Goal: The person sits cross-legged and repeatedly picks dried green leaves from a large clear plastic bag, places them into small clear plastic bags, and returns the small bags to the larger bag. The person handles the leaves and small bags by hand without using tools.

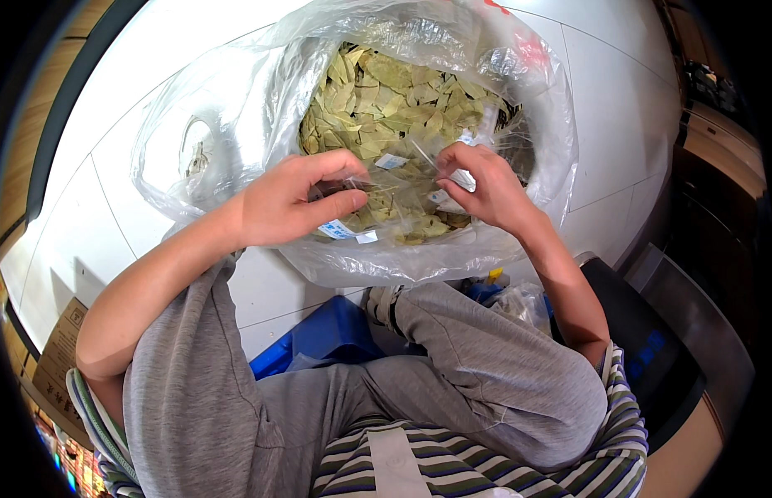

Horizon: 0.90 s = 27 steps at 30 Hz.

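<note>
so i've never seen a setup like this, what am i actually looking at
There is no machine here, only bare hands: the left hand and the right hand. The one picture comes from a wide fisheye camera worn on the person's head, looking down, so straight edges bend. On the white tiled floor rests a large, clear plastic bag, open, with dry, olive-green leaves inside. Both hands are at its opening; they seem to pinch thin, see-through plastic film, though its outline is hard to make out.
</note>
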Each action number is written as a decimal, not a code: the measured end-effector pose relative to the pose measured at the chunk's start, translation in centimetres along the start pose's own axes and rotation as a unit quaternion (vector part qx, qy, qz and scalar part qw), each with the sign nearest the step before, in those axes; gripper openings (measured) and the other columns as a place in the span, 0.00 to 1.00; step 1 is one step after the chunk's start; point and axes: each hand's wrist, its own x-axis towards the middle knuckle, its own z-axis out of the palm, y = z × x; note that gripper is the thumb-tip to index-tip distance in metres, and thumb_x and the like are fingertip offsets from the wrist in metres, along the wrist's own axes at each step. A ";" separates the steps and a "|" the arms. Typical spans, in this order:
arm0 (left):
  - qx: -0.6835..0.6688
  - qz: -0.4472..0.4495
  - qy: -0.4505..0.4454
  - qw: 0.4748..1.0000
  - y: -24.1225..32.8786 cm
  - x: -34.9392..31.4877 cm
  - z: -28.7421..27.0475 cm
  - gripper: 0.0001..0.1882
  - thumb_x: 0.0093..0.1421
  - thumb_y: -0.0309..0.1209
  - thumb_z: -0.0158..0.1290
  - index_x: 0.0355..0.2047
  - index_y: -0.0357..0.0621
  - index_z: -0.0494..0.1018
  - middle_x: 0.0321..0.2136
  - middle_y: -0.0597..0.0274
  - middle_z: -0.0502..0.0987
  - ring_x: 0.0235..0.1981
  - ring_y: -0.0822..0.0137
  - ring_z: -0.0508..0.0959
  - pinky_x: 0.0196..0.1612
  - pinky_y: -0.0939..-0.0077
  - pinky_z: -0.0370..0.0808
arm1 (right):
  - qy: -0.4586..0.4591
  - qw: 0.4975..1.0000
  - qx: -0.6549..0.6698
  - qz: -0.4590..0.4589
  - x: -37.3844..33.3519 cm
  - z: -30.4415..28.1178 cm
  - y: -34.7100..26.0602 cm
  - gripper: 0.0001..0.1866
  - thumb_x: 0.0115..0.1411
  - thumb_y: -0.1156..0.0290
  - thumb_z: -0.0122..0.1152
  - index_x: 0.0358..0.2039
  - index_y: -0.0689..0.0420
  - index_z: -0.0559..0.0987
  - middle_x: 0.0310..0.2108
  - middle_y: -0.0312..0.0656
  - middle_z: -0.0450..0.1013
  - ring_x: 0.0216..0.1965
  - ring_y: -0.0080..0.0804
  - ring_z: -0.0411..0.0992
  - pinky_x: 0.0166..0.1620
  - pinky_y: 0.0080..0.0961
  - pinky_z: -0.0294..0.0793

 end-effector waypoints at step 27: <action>0.002 -0.012 -0.003 1.000 0.0 0.0 -0.1 0.10 0.68 0.29 0.51 0.47 0.39 0.70 0.31 0.66 0.74 0.33 0.77 0.72 0.37 0.79 0.70 | 0.076 0.993 -0.085 0.032 3.6 -2.5 0.0 0.17 0.55 0.75 0.62 0.47 0.61 0.76 0.45 0.50 0.73 0.43 0.52 0.73 0.46 0.39 0.73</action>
